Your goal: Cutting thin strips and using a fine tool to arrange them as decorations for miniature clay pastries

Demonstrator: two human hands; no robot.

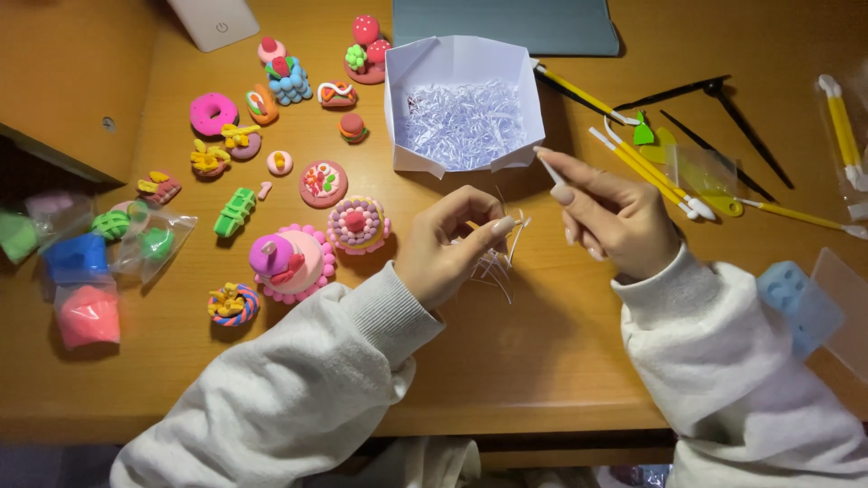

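Left hand [449,244], nearest, pinches thin clear strands [495,258] above the bench [506,361]; right hand [610,217] grips a white-tipped tool [549,168] beside the paper box [463,101]; loose strands could slip and scatter.

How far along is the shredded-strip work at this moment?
Done: the white paper box already holds a bed of clear shreds, and many clay sweets sit finished at the left. In hand: the left hand pinches loose strips; the right hand holds a white tool. Left: those strips remain outside the box.
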